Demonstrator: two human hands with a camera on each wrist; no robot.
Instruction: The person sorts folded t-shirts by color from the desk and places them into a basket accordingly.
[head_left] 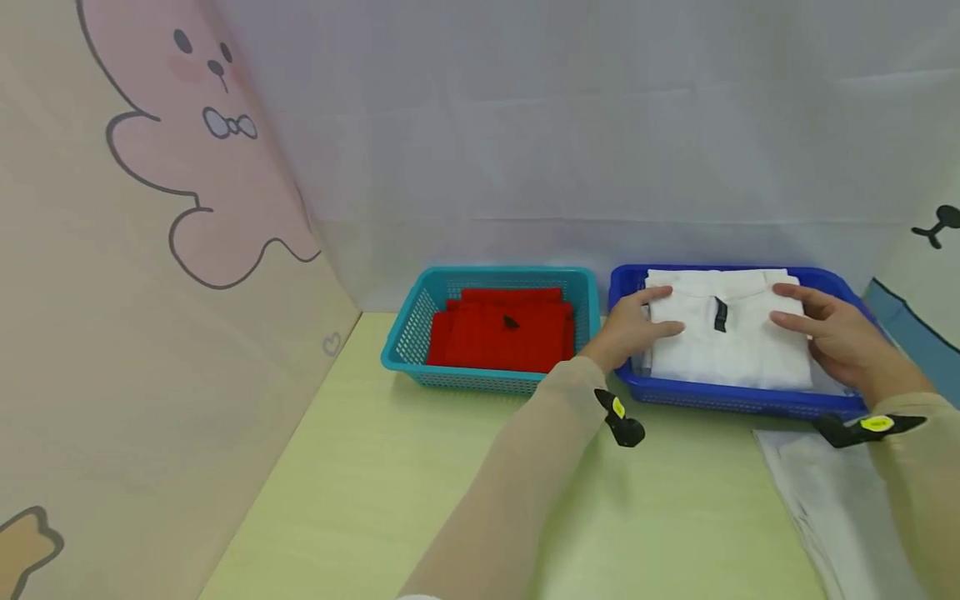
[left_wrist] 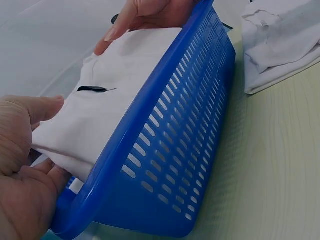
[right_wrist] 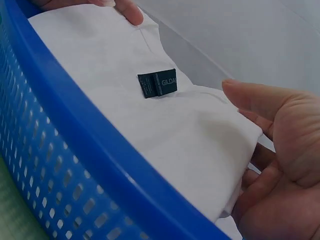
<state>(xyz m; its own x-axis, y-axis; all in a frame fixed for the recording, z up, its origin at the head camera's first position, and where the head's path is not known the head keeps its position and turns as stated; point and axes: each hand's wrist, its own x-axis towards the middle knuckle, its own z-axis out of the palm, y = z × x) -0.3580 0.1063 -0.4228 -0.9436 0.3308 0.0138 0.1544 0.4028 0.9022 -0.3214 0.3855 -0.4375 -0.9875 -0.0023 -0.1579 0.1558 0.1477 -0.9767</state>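
Note:
A folded white T-shirt (head_left: 731, 346) with a black neck label (right_wrist: 158, 83) lies in the blue basket (head_left: 738, 398). My left hand (head_left: 632, 327) holds its left side, thumb over the top and fingers under the edge in the left wrist view. At the opposite side my right hand (head_left: 847, 337) grips the shirt the same way, its fingers partly hidden by the cloth in the right wrist view. More white cloth shows beneath the shirt at its left edge.
Left of the blue basket stands a teal basket (head_left: 408, 369) with folded red shirts (head_left: 517, 342). Another white garment (head_left: 832, 500) lies on the table (head_left: 360, 500) at the front right, partly under my right forearm. A white sheet (head_left: 562, 167) hangs behind the baskets.

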